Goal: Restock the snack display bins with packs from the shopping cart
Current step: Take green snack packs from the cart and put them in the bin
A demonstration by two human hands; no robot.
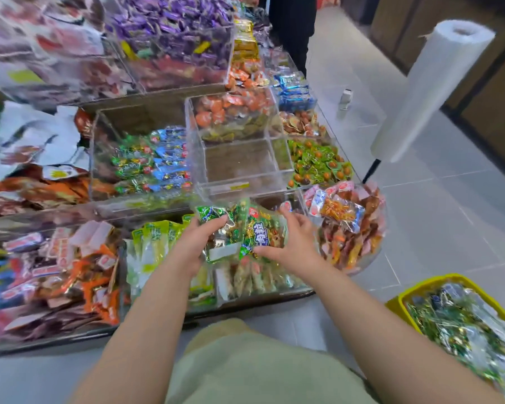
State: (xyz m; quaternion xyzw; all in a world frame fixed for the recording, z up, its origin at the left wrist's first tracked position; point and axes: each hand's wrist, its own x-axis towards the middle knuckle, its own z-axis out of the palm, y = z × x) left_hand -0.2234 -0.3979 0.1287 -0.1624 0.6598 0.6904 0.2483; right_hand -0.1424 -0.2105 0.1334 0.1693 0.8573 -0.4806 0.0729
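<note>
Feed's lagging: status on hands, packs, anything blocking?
Left hand, right hand both grip green snack packs. Empty clear bin just beyond, nothing between. Yellow basket at right.

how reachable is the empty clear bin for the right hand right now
Probably yes: the empty bin sits just beyond the right hand, its top looks open and nothing stands between them. That hand and the left hand both hold the green packs, so it would arrive full.
</note>
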